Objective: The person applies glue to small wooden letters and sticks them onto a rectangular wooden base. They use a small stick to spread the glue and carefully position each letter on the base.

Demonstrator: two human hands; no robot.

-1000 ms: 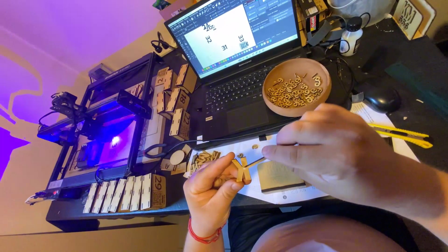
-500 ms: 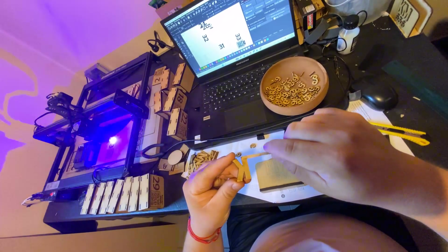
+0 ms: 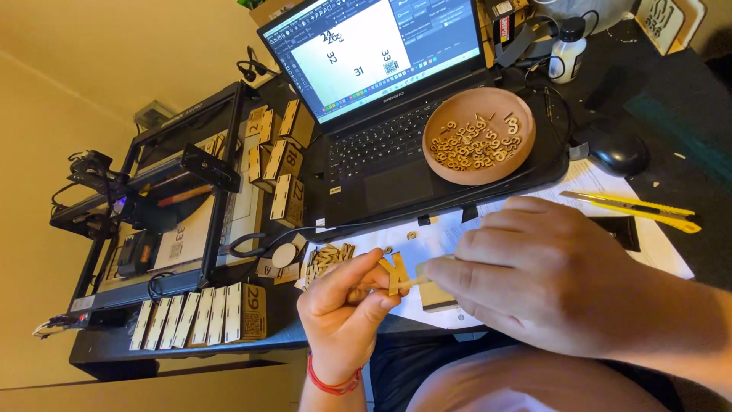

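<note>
Small tan wooden cut-out piece sits pinched in left hand while right hand, at three o'clock, grips a thin stick against it.

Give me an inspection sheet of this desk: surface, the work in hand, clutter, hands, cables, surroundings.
Surface: dark desk, white paper sheet under the hands.
Work in hand: small wooden cut-out piece pinched in the left hand; thin stick in the right hand, its tip at the piece.
Clutter: wooden bowl of cut-out numbers, open laptop, yellow utility knife, mouse, white bottle, row of numbered wooden tags.
Hands: both closed on their items.
Cables: black cable looped beside the laser engraver.
Surroundings: yellowish wall.
</note>
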